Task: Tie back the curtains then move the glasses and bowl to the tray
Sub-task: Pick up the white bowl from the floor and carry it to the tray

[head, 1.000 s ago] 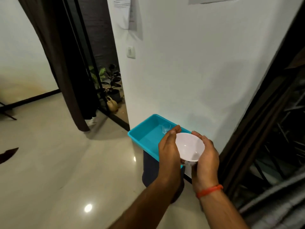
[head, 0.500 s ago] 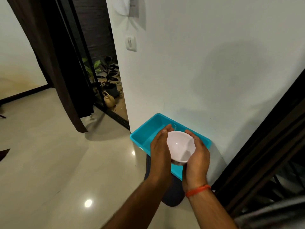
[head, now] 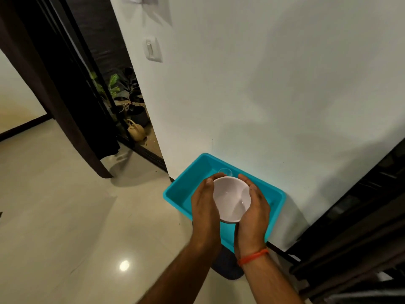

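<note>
Bowl (head: 232, 199), white and upright, is hovering over the near half of the turquoise tray (head: 175, 195), cupped between both hands. Nearest, glossy cream floor tile (head: 65, 227) is reflecting a ceiling light, and a dark stool (head: 228, 265) is showing beneath the tray. Left hand (head: 205, 208) is curling its fingers round the bowl's left side; right hand (head: 254, 213), an orange band (head: 252, 257) at its wrist, is gripping the right side. Just beyond the fingertips a clear glass (head: 225, 171) is standing in the tray's far part. Tray's far edge is lying close to the white wall (head: 263, 84). Far left, a dark curtain (head: 54, 95) is hanging beside potted plants (head: 125, 93).
</note>
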